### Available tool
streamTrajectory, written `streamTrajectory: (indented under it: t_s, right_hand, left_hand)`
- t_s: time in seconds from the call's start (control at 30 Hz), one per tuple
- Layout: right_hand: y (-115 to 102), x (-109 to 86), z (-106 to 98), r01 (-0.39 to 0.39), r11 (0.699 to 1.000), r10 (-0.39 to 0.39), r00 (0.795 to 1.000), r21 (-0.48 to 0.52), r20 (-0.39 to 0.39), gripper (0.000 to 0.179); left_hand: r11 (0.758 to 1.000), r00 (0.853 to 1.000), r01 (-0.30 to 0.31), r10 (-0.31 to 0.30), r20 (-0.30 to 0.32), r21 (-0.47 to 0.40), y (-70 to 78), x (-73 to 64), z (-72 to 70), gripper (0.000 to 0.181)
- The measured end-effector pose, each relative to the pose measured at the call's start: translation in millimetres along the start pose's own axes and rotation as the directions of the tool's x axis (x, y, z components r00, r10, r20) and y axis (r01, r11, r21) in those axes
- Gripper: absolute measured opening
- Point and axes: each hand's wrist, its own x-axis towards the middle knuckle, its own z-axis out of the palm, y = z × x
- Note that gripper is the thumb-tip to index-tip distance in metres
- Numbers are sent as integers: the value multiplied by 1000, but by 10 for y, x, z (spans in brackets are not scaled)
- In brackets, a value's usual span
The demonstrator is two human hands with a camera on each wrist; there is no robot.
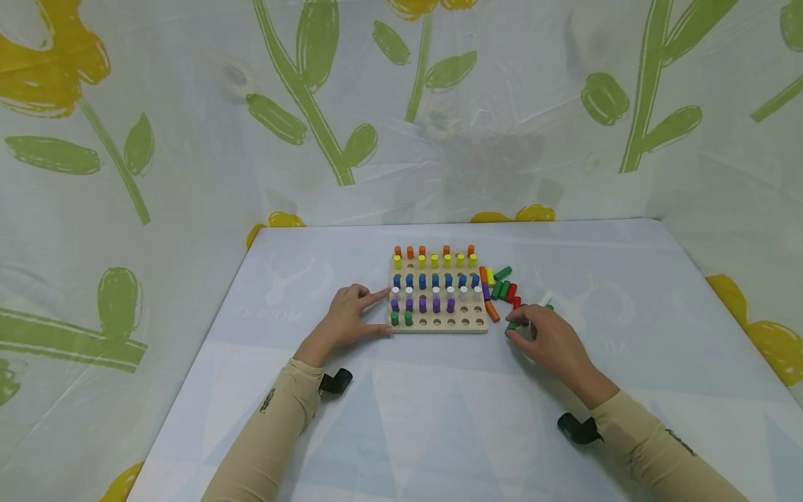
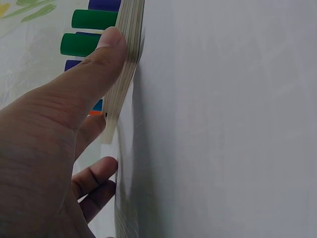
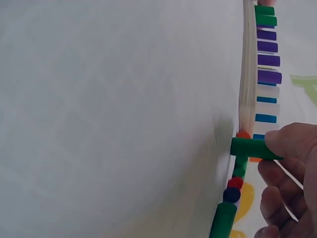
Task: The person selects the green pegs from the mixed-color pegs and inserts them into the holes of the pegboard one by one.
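A wooden pegboard [image 1: 439,330] lies on the table with rows of orange, yellow, blue, white, purple and green pegs standing in it. At its left side is my left hand [image 1: 347,315], thumb and index finger spread and touching the board's edge. In the left wrist view the thumb [image 2: 106,57] lies against the layered edge, close to two green pegs [image 2: 81,43]. My right hand [image 1: 552,338] is to the right of the board. Between thumb and fingers it pinches a green peg [image 3: 250,148], held upright just over the table.
Loose pegs in orange, yellow, purple, green and red lie beside the board's right edge, among them a red peg [image 1: 511,291] and a green peg [image 1: 503,273]. A white peg [image 1: 546,298] lies behind my right hand. Front-row holes [image 1: 451,322] right of the green pegs are bare.
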Motion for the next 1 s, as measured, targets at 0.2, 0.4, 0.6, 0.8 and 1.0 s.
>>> streamTrajectory:
  t_s: [0.2,0.4,0.6,0.8,1.0]
  right_hand:
    - [-25,4,-3,12,1000,-12,1000,-14,-5,29]
    - [-57,9,-6,1,1000,-1,1000,-17,-2,29]
    - [-85,25,6,-2,1000,2,1000,-27,3,29]
    - [-131,49,7,20,999,-20,1000,-33,2,28]
    - [-171,69,5,15,1000,-14,1000,-27,13,28]
  left_hand:
    - [1000,1000,-13,13,-8,-1,-19,8,5,88]
    - [1000,1000,-21,21,-9,-5,-22,8,-2,89]
    - [1000,1000,-17,17,-10,-8,-7,2,-14,88]
    - [1000,1000,-25,25,-13,-10,-7,-4,-16,88]
    - [1000,1000,-28,28,-7,-5,-9,-6,-15,88]
